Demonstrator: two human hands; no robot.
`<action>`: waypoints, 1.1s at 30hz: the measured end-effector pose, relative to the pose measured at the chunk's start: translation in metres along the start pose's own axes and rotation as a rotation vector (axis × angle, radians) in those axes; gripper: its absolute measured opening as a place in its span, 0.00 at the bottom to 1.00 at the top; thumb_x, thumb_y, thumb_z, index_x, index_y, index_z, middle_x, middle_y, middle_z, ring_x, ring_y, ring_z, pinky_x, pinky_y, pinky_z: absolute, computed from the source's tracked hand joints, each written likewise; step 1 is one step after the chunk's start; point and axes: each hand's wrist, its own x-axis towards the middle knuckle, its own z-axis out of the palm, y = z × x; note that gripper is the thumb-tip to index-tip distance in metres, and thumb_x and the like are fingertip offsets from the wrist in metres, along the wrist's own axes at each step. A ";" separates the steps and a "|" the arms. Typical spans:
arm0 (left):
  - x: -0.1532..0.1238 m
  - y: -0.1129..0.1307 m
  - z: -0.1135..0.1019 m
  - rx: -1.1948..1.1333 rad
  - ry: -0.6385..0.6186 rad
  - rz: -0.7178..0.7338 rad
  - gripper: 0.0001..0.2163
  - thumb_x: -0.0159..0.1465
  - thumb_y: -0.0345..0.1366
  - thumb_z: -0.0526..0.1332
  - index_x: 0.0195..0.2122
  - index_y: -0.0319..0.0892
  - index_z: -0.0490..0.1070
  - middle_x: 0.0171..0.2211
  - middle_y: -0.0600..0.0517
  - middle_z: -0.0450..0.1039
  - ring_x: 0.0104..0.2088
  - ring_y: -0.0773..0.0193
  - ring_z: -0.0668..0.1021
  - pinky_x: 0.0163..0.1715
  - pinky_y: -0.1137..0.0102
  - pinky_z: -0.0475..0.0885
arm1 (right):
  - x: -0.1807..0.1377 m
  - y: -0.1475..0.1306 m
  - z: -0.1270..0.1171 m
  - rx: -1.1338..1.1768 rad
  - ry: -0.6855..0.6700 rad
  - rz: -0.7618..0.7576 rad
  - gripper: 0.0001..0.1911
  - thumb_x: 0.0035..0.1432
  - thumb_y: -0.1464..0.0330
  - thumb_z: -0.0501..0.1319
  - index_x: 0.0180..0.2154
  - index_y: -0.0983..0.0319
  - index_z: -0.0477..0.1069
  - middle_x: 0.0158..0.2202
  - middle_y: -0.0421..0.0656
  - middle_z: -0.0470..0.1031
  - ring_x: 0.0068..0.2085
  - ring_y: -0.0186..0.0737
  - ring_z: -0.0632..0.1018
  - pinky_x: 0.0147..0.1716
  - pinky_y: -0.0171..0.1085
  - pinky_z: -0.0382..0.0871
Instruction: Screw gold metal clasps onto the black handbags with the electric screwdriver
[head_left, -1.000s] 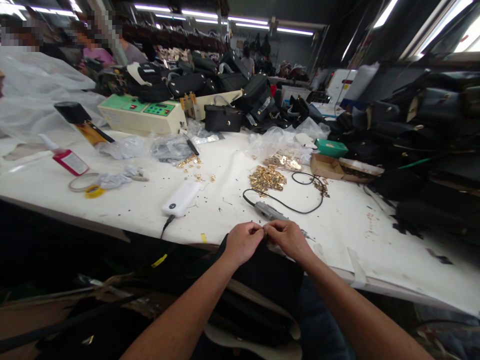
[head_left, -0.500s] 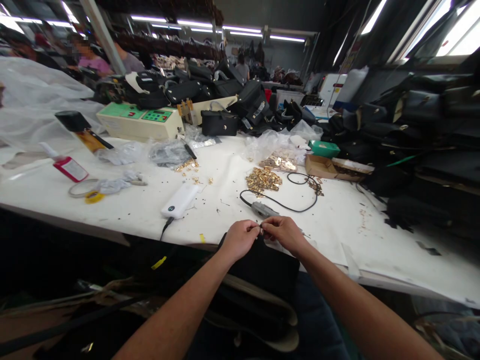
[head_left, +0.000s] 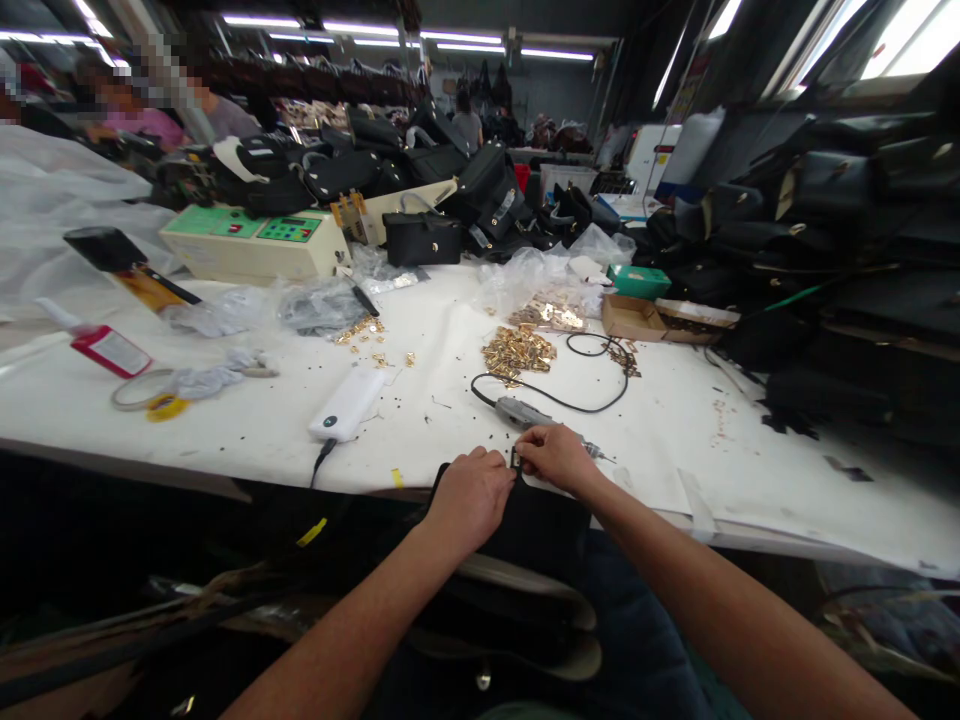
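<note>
Curls left hand [head_left: 471, 498] over the black bag [head_left: 551, 515] at lower centre of the frame, fingers close together, tips hidden, cannot tell whether pinching anything; with right hand [head_left: 553, 456], just beside, pinches a small dark piece [head_left: 516, 458] between thumb and forefinger at the bag's upper edge; has the bag overlapping the near edge of the white table [head_left: 442, 370]; has on that table a corded grey tool [head_left: 523, 413] just above right hand, gold-coloured pieces [head_left: 519, 352] heaped right of centre, a white device [head_left: 349, 403] left of centre and a red bottle [head_left: 112, 350] at far left; shows piled black bags [head_left: 487, 178] at upper centre
</note>
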 end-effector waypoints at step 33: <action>0.000 0.017 0.000 0.061 -0.014 -0.007 0.08 0.69 0.35 0.59 0.45 0.46 0.76 0.44 0.49 0.78 0.43 0.54 0.74 0.40 0.57 0.68 | -0.009 0.013 -0.009 -0.200 0.024 -0.312 0.10 0.57 0.71 0.66 0.42 0.61 0.81 0.37 0.45 0.78 0.36 0.40 0.77 0.38 0.38 0.70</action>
